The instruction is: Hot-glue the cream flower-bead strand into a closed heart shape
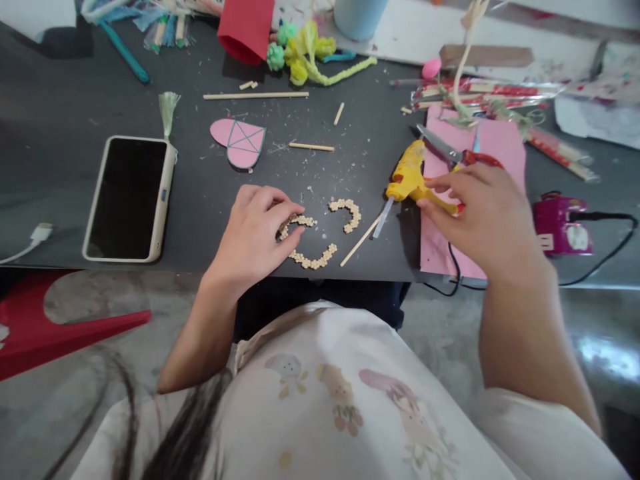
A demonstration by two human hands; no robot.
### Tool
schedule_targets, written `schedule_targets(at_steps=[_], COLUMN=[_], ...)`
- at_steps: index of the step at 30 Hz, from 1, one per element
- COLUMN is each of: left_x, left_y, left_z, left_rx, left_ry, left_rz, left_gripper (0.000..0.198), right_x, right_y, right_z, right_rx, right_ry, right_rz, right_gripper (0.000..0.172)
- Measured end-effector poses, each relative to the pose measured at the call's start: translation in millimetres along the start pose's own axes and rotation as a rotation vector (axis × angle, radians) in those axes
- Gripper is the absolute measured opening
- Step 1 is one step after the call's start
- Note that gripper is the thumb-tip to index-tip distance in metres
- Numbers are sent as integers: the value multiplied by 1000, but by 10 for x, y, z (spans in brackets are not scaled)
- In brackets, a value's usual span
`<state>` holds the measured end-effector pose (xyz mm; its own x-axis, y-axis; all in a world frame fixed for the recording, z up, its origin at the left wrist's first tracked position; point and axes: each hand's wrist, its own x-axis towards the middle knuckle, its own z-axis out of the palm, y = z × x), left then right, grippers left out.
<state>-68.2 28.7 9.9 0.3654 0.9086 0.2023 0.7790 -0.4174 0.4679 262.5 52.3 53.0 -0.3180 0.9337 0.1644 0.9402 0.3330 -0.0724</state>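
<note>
I see the left hand (253, 237) pinching 1 of 2 bumpy beaded arcs (314, 260), the right hand (483, 213) clasping 1 smooth yellow plastic glue gun (410, 175)

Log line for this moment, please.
left hand: fingertips on bead curve | right hand: grips glue gun at pink paper edge | nearby: scissors, phone, stick | surface: dark table
</note>
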Motion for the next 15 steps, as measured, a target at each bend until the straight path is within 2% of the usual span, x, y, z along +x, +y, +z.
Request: schedule_targets(at_steps=[3,7,11,15], left_x=[32,48,58,84], left_y=[8,42,70,66], left_z=[43,62,56,57], left_rx=[12,38,52,52], left_ry=[-23,-48,-60,-65], left_rz=[19,6,-8,10], left_gripper=[25,27,26,23], right_x=[-31,21,142,233], right_y=[118,151,170,177], right_z=[75,177,248,258], right_rx=[-54,-89,-72,-134], right_ry=[-55,-103,-126,-228], right_rz=[-11,28,101,68], right_gripper=[29,34,47,36])
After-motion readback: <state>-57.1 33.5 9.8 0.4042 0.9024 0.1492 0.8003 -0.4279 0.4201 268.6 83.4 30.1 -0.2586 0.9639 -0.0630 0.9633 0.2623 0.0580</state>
